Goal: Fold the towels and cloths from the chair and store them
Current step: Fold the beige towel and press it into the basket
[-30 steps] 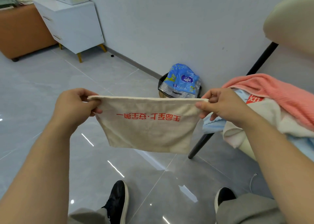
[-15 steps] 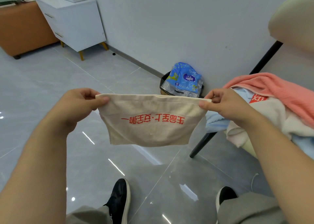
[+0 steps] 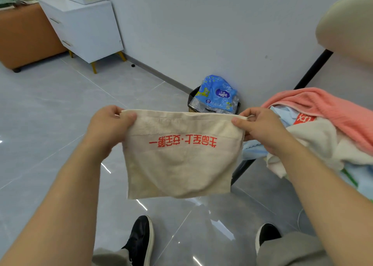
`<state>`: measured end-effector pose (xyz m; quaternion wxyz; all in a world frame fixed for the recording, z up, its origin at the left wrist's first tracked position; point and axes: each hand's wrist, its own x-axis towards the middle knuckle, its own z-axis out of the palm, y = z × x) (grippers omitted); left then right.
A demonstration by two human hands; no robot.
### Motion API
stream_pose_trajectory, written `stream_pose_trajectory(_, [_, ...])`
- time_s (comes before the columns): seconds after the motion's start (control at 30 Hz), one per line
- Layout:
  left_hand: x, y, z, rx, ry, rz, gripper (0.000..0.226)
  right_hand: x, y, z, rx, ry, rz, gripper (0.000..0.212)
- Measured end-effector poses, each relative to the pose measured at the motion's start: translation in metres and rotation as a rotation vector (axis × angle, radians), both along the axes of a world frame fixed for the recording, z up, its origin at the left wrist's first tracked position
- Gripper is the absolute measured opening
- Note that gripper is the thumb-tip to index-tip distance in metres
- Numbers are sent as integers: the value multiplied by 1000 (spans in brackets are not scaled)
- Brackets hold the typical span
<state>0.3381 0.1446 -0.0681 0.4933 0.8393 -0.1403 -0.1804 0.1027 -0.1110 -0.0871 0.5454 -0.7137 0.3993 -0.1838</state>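
Head view. The cream cloth (image 3: 179,165), printed with one line of red characters, is held in the air in front of the person, above the floor and just left of the chair (image 3: 310,72). The left hand (image 3: 110,127) pinches its upper left corner between thumb and curled fingers. The right hand (image 3: 260,128) pinches the upper right corner in the same way, so the top hem is drawn nearly straight between them.

Compared with a second ago, the left hand has moved slightly inward, and more of the cloth now shows below the hem. Its lower edge hangs further down, and a textured band is visible above the print. The cloth appears to be doubled already, though the layers cannot be counted.

This reads as a squaring-up hold. With the panel hanging flat and its corners level, the next fold can probably be made cleanly.

Much of the task seems to remain, since a pile (image 3: 314,144) of pink, white and blue pieces lies unfolded on the chair. Where the folded items are to be stored cannot be told from this view.
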Motion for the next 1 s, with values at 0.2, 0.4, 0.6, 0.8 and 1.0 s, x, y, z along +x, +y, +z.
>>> stream_pose_trajectory(0.2, [-52, -38, -7, -78, -100, 36, 15, 14, 25, 9, -68, 60, 84, 19])
stream_pose_trajectory(0.4, [-95, -61, -16, -164, -18, -68, 11, 21, 47, 20, -42, 26, 287, 30])
stream_pose_trajectory(0.6, [-106, -69, -10, -275, 114, -198, 9, 17, 48, 24, -287, 81, 464, 34])
stream_pose_trajectory(0.8, [-109, -69, -9, -344, 259, -326, 14, 17, 43, 15, -522, 85, 401, 14])
stream_pose_trajectory(1.0, [-111, -65, -9, -365, 106, -451, 33, 19, 41, 8, -652, 98, 345, 16])
